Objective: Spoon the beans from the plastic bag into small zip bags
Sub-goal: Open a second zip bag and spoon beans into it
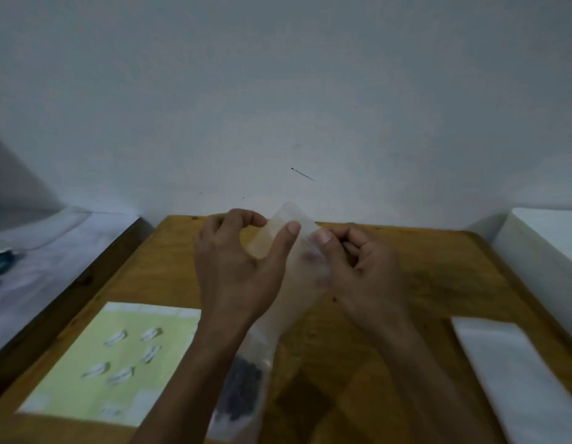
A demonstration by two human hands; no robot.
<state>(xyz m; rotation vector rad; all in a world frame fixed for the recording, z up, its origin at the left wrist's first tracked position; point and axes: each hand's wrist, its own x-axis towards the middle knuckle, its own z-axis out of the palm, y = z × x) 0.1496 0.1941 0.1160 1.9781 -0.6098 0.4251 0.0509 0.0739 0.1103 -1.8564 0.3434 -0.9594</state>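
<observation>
A small clear zip bag (288, 219) is held up above the far part of the wooden table (422, 277). My left hand (236, 261) pinches its left side between thumb and fingers. My right hand (361, 264) pinches its right side; a few dark beans show through the plastic by those fingers. Below my left forearm lies the larger plastic bag (243, 389) with dark beans in its lower part. No spoon is visible.
A light green mat (86, 373) with several small white pieces lies at the near left. A stack of white bags or sheets (518, 376) sits at the right. A white box (547, 238) stands far right, and a grey wall rises behind the table.
</observation>
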